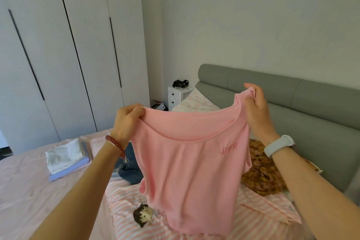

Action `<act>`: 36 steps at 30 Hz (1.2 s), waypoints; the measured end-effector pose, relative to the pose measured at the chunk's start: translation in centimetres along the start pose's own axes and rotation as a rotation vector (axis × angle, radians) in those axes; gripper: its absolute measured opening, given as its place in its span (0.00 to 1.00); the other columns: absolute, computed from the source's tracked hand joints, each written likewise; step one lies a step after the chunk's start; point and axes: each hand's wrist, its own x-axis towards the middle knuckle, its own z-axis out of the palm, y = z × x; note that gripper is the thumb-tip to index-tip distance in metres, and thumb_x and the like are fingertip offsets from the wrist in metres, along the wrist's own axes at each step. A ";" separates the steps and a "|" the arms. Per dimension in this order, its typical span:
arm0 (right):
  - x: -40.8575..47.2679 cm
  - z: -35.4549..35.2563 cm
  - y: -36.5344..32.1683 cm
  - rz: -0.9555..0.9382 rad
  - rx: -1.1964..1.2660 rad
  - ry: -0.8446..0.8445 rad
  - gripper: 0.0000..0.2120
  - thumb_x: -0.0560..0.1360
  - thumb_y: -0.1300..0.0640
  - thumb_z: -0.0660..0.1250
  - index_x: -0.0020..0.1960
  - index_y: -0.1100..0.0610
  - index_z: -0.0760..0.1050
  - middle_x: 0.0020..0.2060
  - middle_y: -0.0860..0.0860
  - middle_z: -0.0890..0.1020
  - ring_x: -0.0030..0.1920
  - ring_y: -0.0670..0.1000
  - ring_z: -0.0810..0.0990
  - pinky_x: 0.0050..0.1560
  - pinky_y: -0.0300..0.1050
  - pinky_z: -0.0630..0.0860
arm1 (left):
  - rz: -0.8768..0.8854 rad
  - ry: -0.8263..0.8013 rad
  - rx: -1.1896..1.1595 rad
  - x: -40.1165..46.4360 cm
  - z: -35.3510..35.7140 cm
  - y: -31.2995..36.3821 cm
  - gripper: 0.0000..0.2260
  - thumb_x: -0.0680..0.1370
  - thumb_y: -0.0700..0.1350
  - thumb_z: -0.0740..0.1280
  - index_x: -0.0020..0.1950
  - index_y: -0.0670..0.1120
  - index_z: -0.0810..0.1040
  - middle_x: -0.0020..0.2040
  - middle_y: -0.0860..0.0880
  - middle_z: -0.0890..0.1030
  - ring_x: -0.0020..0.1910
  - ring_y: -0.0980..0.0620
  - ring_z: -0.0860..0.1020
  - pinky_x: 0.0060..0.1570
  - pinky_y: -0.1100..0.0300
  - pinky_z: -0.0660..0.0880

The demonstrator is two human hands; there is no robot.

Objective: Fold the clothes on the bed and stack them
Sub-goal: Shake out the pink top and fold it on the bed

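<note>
Both hands' grip pinching pink top, pink bed, grey headboard, white wardrobe

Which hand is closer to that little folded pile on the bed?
Left. The left hand, gripping the pink top, is up right of the folded pile; the right hand holds its far shoulder.

A home bedroom: bed, grey padded headboard, tall wardrobe.
</note>
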 end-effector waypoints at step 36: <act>-8.3 18.3 41.3 0.778 -0.380 -0.678 0.24 0.77 0.68 0.56 0.72 0.63 0.60 0.70 0.60 0.65 0.70 0.59 0.63 0.70 0.54 0.59 | -1.185 0.077 0.506 0.7 6.2 -45.1 0.14 0.76 0.39 0.65 0.60 0.37 0.73 0.57 0.37 0.75 0.57 0.39 0.74 0.59 0.48 0.71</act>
